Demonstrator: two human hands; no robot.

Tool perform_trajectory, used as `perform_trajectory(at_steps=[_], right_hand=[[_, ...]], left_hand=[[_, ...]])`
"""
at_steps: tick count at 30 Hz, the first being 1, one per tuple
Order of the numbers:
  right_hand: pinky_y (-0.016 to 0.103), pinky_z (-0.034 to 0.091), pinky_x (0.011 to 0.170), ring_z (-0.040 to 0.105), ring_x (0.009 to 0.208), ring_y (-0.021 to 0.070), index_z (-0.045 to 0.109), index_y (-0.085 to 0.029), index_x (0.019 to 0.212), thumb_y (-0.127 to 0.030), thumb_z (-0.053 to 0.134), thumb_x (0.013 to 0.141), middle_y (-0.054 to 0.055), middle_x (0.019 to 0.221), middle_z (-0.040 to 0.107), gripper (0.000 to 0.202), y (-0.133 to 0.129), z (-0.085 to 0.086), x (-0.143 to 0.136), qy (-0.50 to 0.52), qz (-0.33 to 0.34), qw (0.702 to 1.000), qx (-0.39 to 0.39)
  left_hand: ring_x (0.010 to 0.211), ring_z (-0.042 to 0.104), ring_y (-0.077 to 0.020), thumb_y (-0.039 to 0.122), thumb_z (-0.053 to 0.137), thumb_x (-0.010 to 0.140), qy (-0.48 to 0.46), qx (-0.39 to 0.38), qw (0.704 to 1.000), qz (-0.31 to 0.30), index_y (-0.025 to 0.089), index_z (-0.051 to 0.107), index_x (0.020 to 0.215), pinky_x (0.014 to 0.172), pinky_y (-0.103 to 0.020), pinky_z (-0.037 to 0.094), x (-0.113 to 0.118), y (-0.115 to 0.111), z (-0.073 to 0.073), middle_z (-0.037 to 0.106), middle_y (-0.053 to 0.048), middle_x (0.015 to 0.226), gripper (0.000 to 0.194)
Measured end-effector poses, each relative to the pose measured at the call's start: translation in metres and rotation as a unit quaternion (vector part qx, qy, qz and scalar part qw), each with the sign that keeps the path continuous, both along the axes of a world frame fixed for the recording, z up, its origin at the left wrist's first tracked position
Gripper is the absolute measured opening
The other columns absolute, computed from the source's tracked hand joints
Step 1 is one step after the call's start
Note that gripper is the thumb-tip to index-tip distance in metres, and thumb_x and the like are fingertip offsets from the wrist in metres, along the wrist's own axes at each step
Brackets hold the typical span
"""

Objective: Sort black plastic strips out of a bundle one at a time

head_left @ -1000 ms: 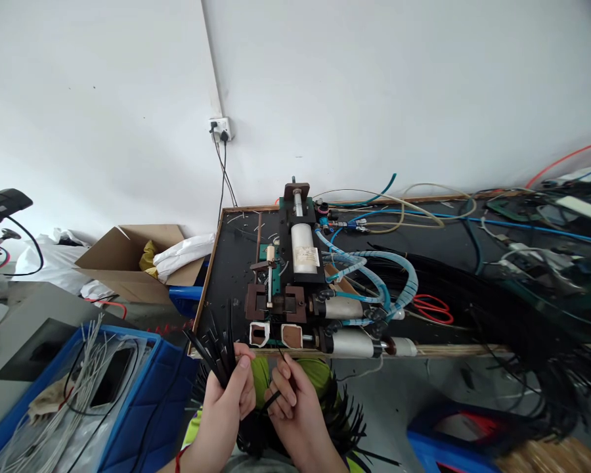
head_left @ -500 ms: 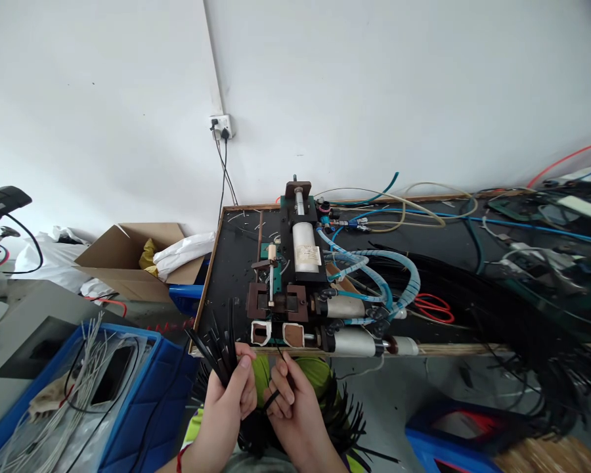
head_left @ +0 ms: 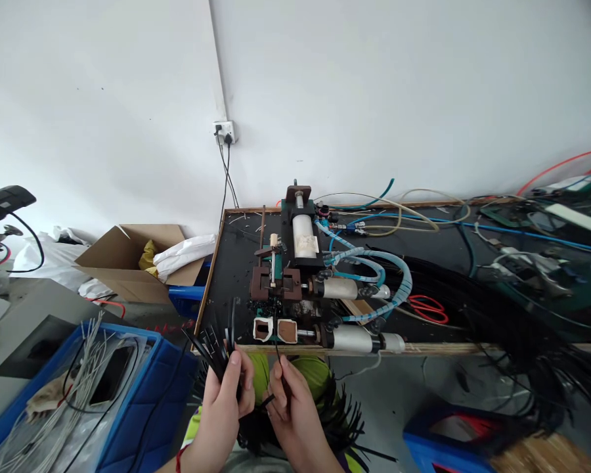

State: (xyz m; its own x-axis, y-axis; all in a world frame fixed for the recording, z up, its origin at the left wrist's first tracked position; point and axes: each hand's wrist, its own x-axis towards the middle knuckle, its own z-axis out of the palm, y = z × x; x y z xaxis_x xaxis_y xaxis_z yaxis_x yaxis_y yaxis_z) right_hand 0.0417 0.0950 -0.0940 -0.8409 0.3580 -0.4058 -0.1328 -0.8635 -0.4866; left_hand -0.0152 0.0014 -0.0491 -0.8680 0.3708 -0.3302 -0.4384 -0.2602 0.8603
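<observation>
From where I stand, the fingers of the right hand (head_left: 291,401) pinch a single black cable (head_left: 276,349), its upper length running between two white-rimmed brown blocks (head_left: 287,332) at the front edge of the worktop (head_left: 221,289); the fingers of the left hand (head_left: 226,395) are closed round a bundle of black cables (head_left: 213,348), just left of it. For sound work, I judge, hold the single black cable straight and centred between the blocks; hold fingertips clear of them; hold the bundle aside, loose ends well apart.
</observation>
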Motion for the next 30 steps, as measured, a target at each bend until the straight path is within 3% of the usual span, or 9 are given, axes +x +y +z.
perform_trajectory(at_steps=[5,12,14,17,19,20,24,27,30], right_hand=[[0.019,0.029,0.047,0.043,0.043,0.0070,0.064,-0.017,0.064,-0.066,0.082,0.082,-0.003,0.044,0.054,0.056,-0.006,0.000,0.020,-0.026,-0.053,0.982,0.181],[0.023,0.021,0.040,0.034,0.038,0.0079,0.070,-0.018,0.073,-0.081,0.063,0.087,0.001,0.053,0.060,0.065,0.000,-0.004,0.059,-0.143,-0.076,0.923,0.349],[0.025,0.026,0.042,0.040,0.041,0.0112,0.071,-0.019,0.069,-0.079,0.059,0.091,0.002,0.052,0.058,0.065,0.014,-0.012,0.082,-0.213,-0.114,0.855,0.459],[0.029,0.031,0.048,0.046,0.046,0.0160,0.062,-0.021,0.053,-0.075,0.058,0.093,0.004,0.048,0.053,0.067,0.041,-0.019,0.120,-0.329,-0.148,0.674,0.644],[0.029,0.034,0.048,0.048,0.047,0.0171,0.061,-0.021,0.052,-0.071,0.057,0.096,0.004,0.048,0.055,0.066,0.052,-0.013,0.133,-0.358,-0.155,0.614,0.687],[0.029,0.038,0.049,0.051,0.048,0.0182,0.066,-0.021,0.058,-0.067,0.056,0.098,0.005,0.051,0.059,0.062,0.053,-0.006,0.133,-0.344,-0.154,0.624,0.684],[0.029,0.055,0.061,0.072,0.072,0.0239,0.079,-0.020,0.107,-0.050,0.059,0.102,0.011,0.090,0.080,0.037,0.032,0.037,0.091,-0.143,-0.107,0.765,0.619],[0.030,0.058,0.070,0.073,0.079,0.0233,0.077,-0.022,0.101,-0.043,0.061,0.102,0.009,0.092,0.078,0.027,0.014,0.060,0.054,-0.037,-0.085,0.812,0.576],[0.027,0.053,0.061,0.066,0.066,0.0175,0.075,-0.021,0.095,-0.043,0.058,0.105,0.007,0.087,0.075,0.030,0.009,0.061,0.041,-0.016,-0.112,0.842,0.527]], left_hand=[[0.042,0.028,-0.0031,0.064,0.090,0.072,0.001,0.010,1.000,-0.016,0.020,0.052,0.075,0.040,-0.015,0.026,0.006,-0.003,-0.003,0.043,0.010,0.054,0.058],[0.043,0.028,-0.0043,0.064,0.092,0.069,0.004,0.021,0.998,-0.062,0.020,0.059,0.087,0.041,-0.016,0.025,0.015,-0.002,-0.008,0.040,0.012,0.050,0.058],[0.044,0.031,-0.0045,0.064,0.094,0.066,0.000,0.012,0.997,-0.072,0.020,0.059,0.087,0.042,-0.016,0.026,0.018,0.000,-0.007,0.042,0.011,0.052,0.060],[0.043,0.031,-0.0042,0.067,0.092,0.066,-0.004,0.009,0.996,-0.090,0.020,0.061,0.092,0.041,-0.017,0.026,0.022,0.001,-0.007,0.045,0.010,0.054,0.062],[0.041,0.030,-0.0044,0.069,0.088,0.070,0.009,0.018,0.993,-0.114,0.020,0.062,0.095,0.040,-0.018,0.025,0.024,0.001,-0.011,0.047,0.010,0.055,0.061],[0.042,0.030,-0.0047,0.070,0.086,0.072,0.016,0.021,0.992,-0.126,0.020,0.062,0.096,0.040,-0.018,0.025,0.026,0.001,-0.014,0.048,0.009,0.056,0.060],[0.045,0.037,-0.0072,0.068,0.082,0.079,0.035,0.001,0.984,-0.175,0.018,0.066,0.097,0.042,-0.019,0.029,0.033,0.000,-0.025,0.052,0.007,0.056,0.056],[0.046,0.040,-0.0081,0.070,0.081,0.079,0.048,-0.008,0.981,-0.186,0.016,0.070,0.090,0.043,-0.020,0.031,0.034,-0.001,-0.025,0.055,0.004,0.056,0.056],[0.048,0.050,-0.0116,0.069,0.077,0.084,0.101,-0.003,0.985,-0.140,0.016,0.073,0.086,0.045,-0.023,0.040,0.026,-0.001,-0.015,0.064,-0.002,0.060,0.053]])
